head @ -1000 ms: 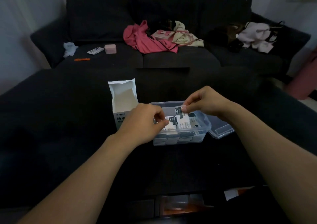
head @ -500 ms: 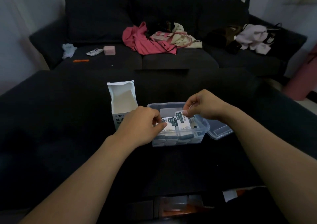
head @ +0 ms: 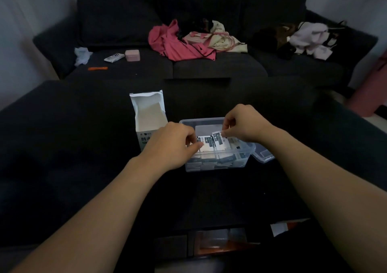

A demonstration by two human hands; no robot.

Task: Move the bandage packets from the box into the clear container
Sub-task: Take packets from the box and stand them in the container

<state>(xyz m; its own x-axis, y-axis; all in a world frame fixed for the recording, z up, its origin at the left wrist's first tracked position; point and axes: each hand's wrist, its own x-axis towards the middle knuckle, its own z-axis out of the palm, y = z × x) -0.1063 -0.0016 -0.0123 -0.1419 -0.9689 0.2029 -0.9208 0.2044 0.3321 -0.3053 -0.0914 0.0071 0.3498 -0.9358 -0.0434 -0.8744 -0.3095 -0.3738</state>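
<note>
Both hands work over the clear container (head: 217,164), which sits near the middle of the dark surface (head: 62,147). The left hand (head: 171,147) pinches a white bandage packet (head: 204,144) between thumb and fingers at the container's left rim, its grip clenched on the packet's edge. The right hand (head: 245,126) pinches the upper corner of a second bandage packet (head: 219,139) above the container's opening, its grip likewise closed on it. The two packets overlap slightly between the hands. More packets lie stacked flat in the bottom of the container, seen through its clear front wall.

The open white box (head: 148,120) stands upright just left of the container, its flap raised and its lower front partly hidden by the left hand. The container's clear lid (head: 263,154) lies touching or nearly touching its right side, mostly covered by the right forearm.

Beyond the far edge of the surface stands a dark sofa (head: 117,15). On its seat lie a crumpled white tissue (head: 81,55), an orange pen-like stick (head: 97,68), a small white tube (head: 114,58) and a pink case (head: 132,55) just beside it. A pink garment (head: 173,44) and a cream bag (head: 222,39) are heaped mid-sofa, with pale clothes (head: 312,40) further right. At the near edge, a white paper scrap (head: 279,228) shows.
</note>
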